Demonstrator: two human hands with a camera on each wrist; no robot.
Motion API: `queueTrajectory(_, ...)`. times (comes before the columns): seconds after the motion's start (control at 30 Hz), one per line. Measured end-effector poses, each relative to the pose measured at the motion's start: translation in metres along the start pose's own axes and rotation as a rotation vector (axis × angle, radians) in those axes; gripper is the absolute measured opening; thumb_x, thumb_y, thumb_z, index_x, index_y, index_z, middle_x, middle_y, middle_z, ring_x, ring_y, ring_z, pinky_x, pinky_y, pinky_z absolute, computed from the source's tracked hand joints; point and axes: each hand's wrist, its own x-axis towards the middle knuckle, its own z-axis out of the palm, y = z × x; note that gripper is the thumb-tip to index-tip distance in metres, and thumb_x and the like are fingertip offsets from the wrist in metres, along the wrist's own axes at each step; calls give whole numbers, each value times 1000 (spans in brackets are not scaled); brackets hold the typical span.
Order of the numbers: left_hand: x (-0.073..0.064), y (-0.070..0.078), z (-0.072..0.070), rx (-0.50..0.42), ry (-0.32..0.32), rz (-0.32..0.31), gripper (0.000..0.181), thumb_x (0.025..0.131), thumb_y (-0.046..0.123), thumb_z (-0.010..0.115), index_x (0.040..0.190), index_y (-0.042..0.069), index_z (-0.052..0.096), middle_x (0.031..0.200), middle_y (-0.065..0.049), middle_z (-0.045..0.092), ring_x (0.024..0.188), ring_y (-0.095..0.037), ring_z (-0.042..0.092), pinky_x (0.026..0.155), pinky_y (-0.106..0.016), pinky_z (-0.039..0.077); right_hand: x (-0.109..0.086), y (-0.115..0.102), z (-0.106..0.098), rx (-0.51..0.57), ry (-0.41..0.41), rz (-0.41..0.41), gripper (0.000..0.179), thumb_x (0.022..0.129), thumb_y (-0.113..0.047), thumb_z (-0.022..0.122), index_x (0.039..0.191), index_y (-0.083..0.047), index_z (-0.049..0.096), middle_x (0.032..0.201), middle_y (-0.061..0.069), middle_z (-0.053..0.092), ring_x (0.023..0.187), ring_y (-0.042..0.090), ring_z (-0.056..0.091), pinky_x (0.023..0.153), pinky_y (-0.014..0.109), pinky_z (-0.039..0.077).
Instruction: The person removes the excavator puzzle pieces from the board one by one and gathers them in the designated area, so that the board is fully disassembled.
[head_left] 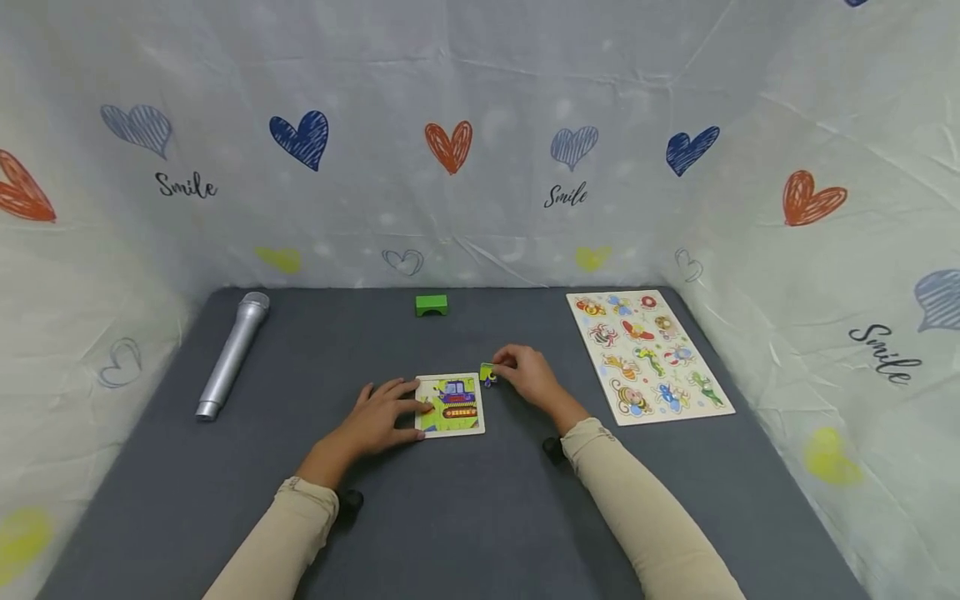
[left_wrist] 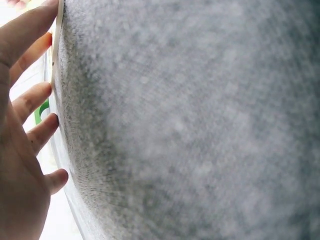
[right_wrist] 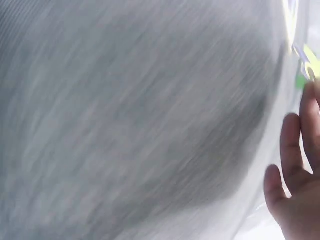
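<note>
A small square jigsaw puzzle [head_left: 452,427] with a vehicle picture on yellow-green lies on the table. My left hand [head_left: 381,418] rests at its left side, fingers spread, with some fingertips on the board and the thumb by the lower left corner. In the left wrist view, the left fingers [left_wrist: 32,102] reach along the board's pale edge. By the puzzle's upper right corner, my right hand [head_left: 527,375] pinches a green puzzle piece [head_left: 486,372] between thumb and fingertips. The right wrist view shows this piece [right_wrist: 311,61] blurred at the right edge, beyond the fingers.
Behind the puzzle stands a green arch block [head_left: 431,305]. A silver microphone [head_left: 234,354] lies at the left of the dark grey table [head_left: 480,517]. On the right lies a larger board with insect pictures [head_left: 611,379]. A white curtain with hearts [head_left: 495,225] surrounds the table.
</note>
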Motion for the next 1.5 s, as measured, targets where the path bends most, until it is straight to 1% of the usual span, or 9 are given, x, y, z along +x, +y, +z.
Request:
queueTrajectory(0.13, -2, 0, -2, 6, -7, -15, 49, 85, 48, 70, 130, 28, 64, 153, -6, 39, 142, -34, 30, 108, -72, 14, 1, 11, -4, -21, -89, 22, 11, 92, -19, 67, 99, -10, 71, 89, 1, 69, 78, 13, 61, 74, 35, 50)
queueTrajectory(0.2, -3, 0, -2, 3, -8, -20, 49, 85, 48, 70, 130, 28, 64, 153, -6, 39, 142, -34, 30, 108, -72, 14, 1, 13, -3, -47, -105, 14, 10, 92, -19, 68, 98, -11, 72, 89, 1, 70, 80, 15, 62, 83, 40, 48)
queueTrajectory(0.33, -3, 1, -2, -2, -10, -17, 49, 86, 48, 70, 130, 29, 64, 153, -5, 39, 143, -34, 29, 109, -71, 14, 3, 16, -1, -123, -79, 1, 8, 91, -21, 69, 95, -16, 73, 90, -2, 71, 88, 18, 63, 95, 52, 38)
queueTrajectory(0.53, -1, 1, -1, -29, -4, -9, 49, 86, 49, 69, 131, 30, 63, 154, -4, 38, 144, -34, 26, 110, -70, 12, 3, 19, 0, -162, -37, 4, 12, 91, -23, 70, 100, -17, 74, 93, -1, 71, 96, 22, 62, 94, 54, 36)
queueTrajectory(0.7, 1, 3, -4, -30, -13, 1, 49, 87, 49, 68, 132, 31, 62, 155, -5, 36, 145, -34, 25, 110, -70, 11, -1, -3, 6, -224, -45, -128, 19, 91, -23, 69, 108, -16, 74, 100, 2, 69, 105, 26, 59, 97, 53, 37)
queueTrajectory(0.9, -2, 2, -6, -27, -24, -6, 48, 88, 48, 67, 132, 31, 62, 155, -4, 36, 146, -35, 24, 110, -70, 12, 2, -44, 26, -367, -250, -332, 29, 93, -24, 67, 122, -19, 69, 112, 2, 64, 107, 25, 55, 91, 48, 42)
queueTrajectory(1.07, -3, 2, -4, -38, -35, -4, 48, 89, 48, 67, 133, 30, 61, 155, -4, 35, 146, -34, 23, 109, -71, 12, 5, -52, 36, -453, -352, -310, 33, 93, -25, 67, 127, -25, 65, 118, 0, 57, 108, 21, 50, 88, 41, 39)
queueTrajectory(1.23, -1, 1, -2, -44, -30, -14, 48, 88, 49, 67, 133, 33, 61, 156, -2, 35, 147, -31, 22, 110, -70, 11, 10, -54, 36, -491, -353, -298, 29, 93, -27, 67, 123, -28, 67, 122, -1, 54, 112, 22, 48, 90, 42, 38)
queueTrajectory(1.5, -5, 0, -6, -55, -34, -21, 49, 87, 50, 68, 133, 32, 61, 156, -2, 35, 147, -31, 22, 110, -70, 10, 12, -55, 34, -427, -361, -313, 31, 94, -17, 65, 124, -27, 67, 126, 1, 60, 118, 26, 52, 95, 50, 40)
